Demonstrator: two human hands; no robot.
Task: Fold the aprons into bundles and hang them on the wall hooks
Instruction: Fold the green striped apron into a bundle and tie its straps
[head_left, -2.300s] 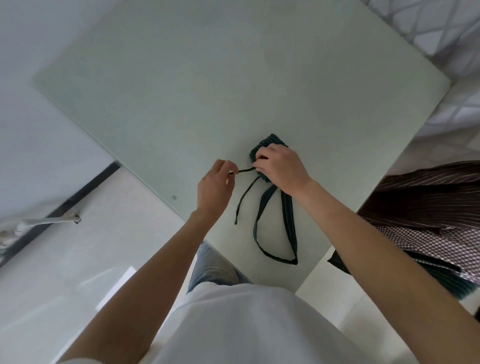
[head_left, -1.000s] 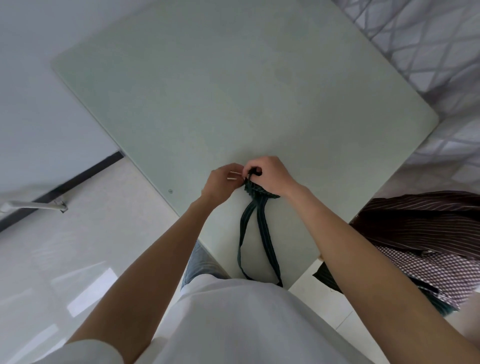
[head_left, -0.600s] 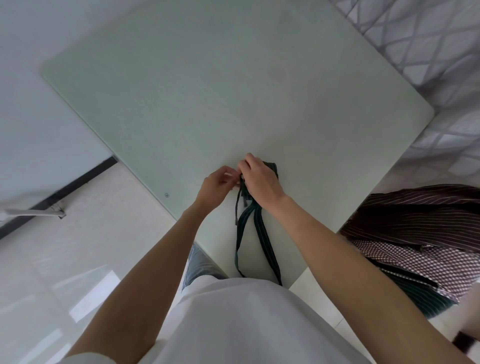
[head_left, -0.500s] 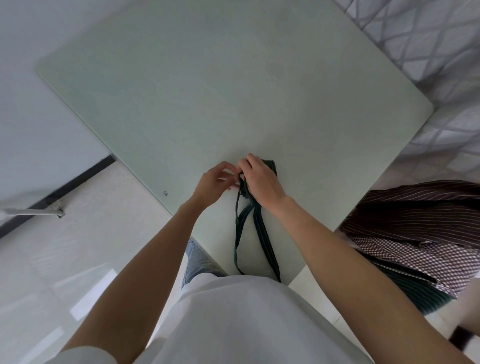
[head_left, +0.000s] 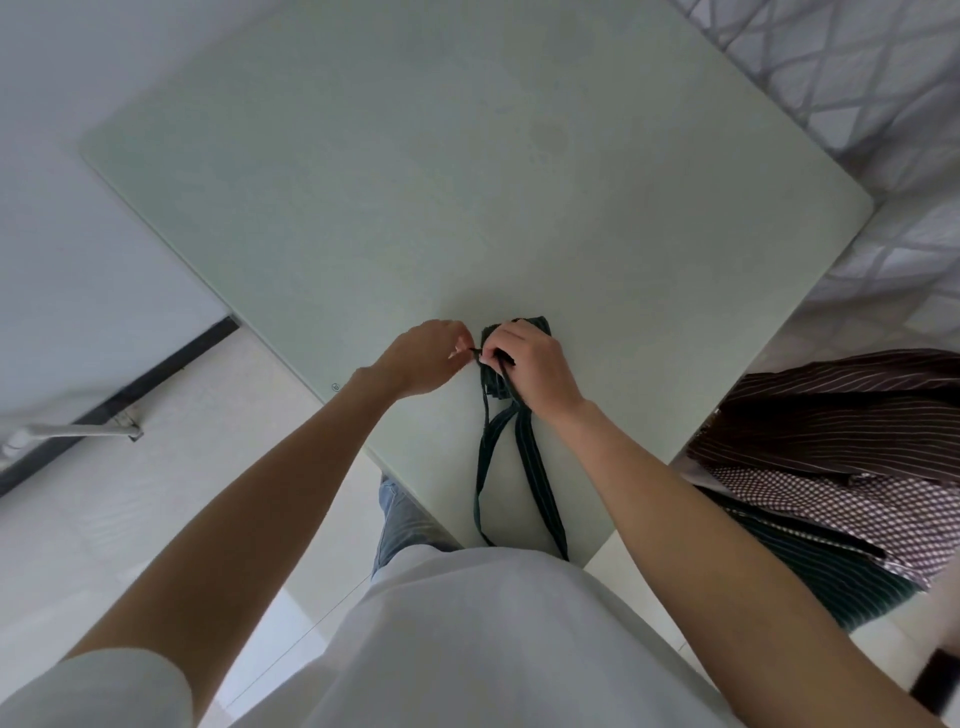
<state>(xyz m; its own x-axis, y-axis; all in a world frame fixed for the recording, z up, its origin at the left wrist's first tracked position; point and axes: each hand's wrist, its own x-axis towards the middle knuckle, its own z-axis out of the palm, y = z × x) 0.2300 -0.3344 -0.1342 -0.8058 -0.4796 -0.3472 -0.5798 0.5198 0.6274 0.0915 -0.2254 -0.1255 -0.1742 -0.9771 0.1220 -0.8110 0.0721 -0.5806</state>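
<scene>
From the head view, a dark green striped apron bundle (head_left: 519, 332) lies on the pale table (head_left: 415, 182) near its front corner, already folded small. The right hand (head_left: 535, 364) lies over it, fingers curled round the cloth and a thin strap. The left hand (head_left: 426, 358), just beside it, pinches the end of that tie strap (head_left: 475, 352) between thumb and fingertip. The long neck loop (head_left: 524, 467) trails toward the person and over the table edge.

The folding of this apron looks done, and the step in hand seems to be binding or knotting the tie. Whether a knot is closed I cannot tell, since the right hand hides it.

To the right, off the table, a heap of more aprons (head_left: 831, 457), striped and checked, lies unfolded, so most of the work is probably left. No wall hooks show, and nothing is hung.
</scene>
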